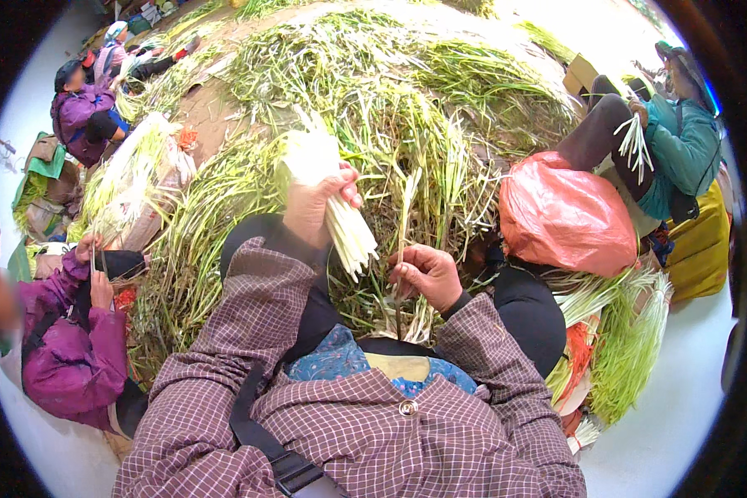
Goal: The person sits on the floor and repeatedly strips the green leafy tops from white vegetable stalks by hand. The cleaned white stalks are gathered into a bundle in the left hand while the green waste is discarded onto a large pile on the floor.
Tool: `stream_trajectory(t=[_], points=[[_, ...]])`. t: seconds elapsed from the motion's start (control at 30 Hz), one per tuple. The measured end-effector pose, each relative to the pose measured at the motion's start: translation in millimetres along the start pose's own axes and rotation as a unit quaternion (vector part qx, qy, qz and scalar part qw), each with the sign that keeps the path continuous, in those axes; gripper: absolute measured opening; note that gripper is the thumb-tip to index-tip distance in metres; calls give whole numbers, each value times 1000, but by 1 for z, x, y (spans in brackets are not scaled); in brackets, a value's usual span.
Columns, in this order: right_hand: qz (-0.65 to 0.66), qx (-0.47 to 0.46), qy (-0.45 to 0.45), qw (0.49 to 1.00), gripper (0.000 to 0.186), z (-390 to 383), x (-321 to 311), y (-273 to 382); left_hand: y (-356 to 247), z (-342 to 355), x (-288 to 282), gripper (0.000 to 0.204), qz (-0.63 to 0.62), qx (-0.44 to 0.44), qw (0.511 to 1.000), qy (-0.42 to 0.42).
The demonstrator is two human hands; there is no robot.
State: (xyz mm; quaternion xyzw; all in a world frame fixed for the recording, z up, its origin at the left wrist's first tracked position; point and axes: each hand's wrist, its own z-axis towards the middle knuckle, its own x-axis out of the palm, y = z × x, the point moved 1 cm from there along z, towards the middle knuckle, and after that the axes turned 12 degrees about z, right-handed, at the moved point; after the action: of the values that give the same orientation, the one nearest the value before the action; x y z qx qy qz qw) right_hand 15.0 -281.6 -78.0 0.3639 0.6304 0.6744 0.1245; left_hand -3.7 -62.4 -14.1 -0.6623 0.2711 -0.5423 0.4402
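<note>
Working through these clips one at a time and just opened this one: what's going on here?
A person sits at a large heap of green stalks. Their left hand grips a bundle of pale stalks, while the right hand pinches a thin stalk standing roughly upright beside it. To the right, beyond a pinkish-red sack, a co-worker in teal holds a small white bunch. Others sit along the left side.
</note>
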Motion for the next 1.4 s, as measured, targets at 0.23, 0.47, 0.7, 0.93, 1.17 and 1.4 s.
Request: stream_trajectory(t=[0.23,0.47,0.7,0.93,1.17,1.4], points=[[-40,-32,-9,999,12,1,-7,-12,20,-7,8,20,114,-64,991,-7],[-164,-131,-2,978,20,3,2,-9,28,-12,11,23,181,-107,978,-5],[-252,-124,-24,959,19,4,0,-16,36,-13,12,24,200,-87,976,-1],[24,-63,-138,988,24,19,1,-8,45,-19,17,21,239,-83,967,4],[350,-60,-142,924,11,30,4,-15,50,-22,16,17,196,-101,975,4],[244,69,99,962,17,-3,-20,-17,18,-5,-1,21,119,-86,989,-18]])
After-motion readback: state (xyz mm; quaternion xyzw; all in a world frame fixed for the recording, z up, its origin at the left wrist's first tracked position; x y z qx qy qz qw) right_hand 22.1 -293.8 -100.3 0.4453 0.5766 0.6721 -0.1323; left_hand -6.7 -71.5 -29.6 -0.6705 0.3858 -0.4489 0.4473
